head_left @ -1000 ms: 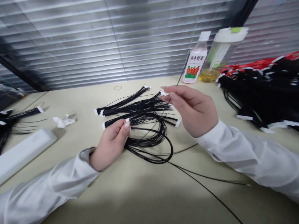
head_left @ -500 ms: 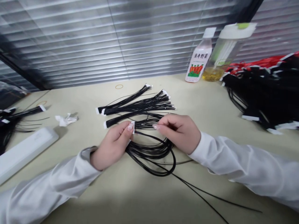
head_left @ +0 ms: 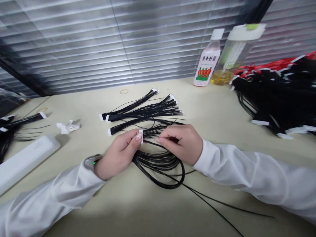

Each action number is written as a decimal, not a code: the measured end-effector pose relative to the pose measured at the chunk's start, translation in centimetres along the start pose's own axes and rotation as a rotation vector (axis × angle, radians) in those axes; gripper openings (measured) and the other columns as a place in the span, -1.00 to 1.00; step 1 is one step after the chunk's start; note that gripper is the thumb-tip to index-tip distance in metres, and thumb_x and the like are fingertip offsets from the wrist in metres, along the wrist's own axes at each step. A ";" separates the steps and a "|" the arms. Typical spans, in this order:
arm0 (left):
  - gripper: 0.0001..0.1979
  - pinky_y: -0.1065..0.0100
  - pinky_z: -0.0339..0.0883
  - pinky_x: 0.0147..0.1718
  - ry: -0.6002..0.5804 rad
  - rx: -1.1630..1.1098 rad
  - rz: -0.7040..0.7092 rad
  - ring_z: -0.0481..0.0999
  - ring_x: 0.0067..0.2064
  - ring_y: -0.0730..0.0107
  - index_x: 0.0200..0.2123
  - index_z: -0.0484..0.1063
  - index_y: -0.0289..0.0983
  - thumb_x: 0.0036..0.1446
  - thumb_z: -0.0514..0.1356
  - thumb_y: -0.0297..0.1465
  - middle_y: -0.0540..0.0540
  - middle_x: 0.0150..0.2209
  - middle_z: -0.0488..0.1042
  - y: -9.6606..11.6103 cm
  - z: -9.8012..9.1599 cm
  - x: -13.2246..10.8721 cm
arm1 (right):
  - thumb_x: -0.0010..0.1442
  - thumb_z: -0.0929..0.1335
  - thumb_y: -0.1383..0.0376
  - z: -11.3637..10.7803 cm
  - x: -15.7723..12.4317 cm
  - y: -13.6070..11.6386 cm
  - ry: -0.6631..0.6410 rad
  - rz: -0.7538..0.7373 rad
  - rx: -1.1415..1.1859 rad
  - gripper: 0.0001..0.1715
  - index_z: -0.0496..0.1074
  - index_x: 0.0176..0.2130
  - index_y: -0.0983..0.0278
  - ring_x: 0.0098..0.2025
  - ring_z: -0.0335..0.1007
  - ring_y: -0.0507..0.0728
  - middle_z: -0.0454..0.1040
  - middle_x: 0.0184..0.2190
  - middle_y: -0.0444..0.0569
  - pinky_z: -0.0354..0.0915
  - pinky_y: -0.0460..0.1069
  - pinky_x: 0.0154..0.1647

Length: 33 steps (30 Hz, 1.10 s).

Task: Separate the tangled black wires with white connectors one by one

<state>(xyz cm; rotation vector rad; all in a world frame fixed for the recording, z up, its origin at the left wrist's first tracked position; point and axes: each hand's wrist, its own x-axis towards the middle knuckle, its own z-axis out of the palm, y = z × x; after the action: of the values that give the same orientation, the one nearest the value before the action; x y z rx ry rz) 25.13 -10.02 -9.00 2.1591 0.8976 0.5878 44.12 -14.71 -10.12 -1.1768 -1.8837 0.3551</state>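
Note:
Between my left thumb and fingers is a white connector (head_left: 141, 136) with many thin black wires running out of it. My left hand (head_left: 120, 152) is closed on it. Looped black wires (head_left: 158, 161) hang from the connector in a wide bend above the table. Just right of the connector, my right hand (head_left: 184, 143) pinches with thumb and index finger at one black wire; the wire's end is hidden by the fingers. Two loose wire tails (head_left: 217, 202) run from the loop toward the lower right.
Behind my hands lie several black wire bundles (head_left: 145, 110) with white connectors. A big pile of black wires (head_left: 276, 95) is at right, near a drink bottle (head_left: 207, 59) and a jug (head_left: 232, 56). At left are crumpled tissue (head_left: 68, 127), a white case (head_left: 29, 161) and more wires (head_left: 22, 121).
My right hand has moved slightly left and down, nearer the connector, still pinching. My left hand keeps its hold. The whole view has shifted a little.

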 end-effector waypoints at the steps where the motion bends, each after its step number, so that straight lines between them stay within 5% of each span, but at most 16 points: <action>1: -0.67 0.51 0.04 -0.52 -0.004 0.000 0.000 0.10 -0.52 0.60 -0.56 0.11 -0.32 0.20 -0.13 -0.28 0.06 -0.57 0.11 0.0 0.0 0.0 | 0.08 0.31 0.33 0.0 0.0 0.0 0.000 -0.011 -0.003 -0.78 0.35 -0.57 0.33 -0.57 0.16 -0.10 0.33 -0.63 -0.19 0.10 -0.18 -0.50; 33: -0.66 0.50 0.04 -0.52 -0.010 -0.001 -0.016 0.09 -0.52 0.59 -0.56 0.12 -0.32 0.19 -0.12 -0.26 0.05 -0.58 0.10 0.1 0.1 0.1 | 0.06 0.31 0.36 -0.1 0.0 0.1 -0.016 -0.069 -0.001 -0.79 0.37 -0.58 0.33 -0.58 0.16 -0.11 0.35 -0.64 -0.17 0.09 -0.18 -0.52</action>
<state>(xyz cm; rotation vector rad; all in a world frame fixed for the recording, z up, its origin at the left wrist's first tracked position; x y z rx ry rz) 25.30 -9.99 -8.99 2.1503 0.9078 0.5689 44.25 -14.64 -10.13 -1.1088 -1.9336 0.3268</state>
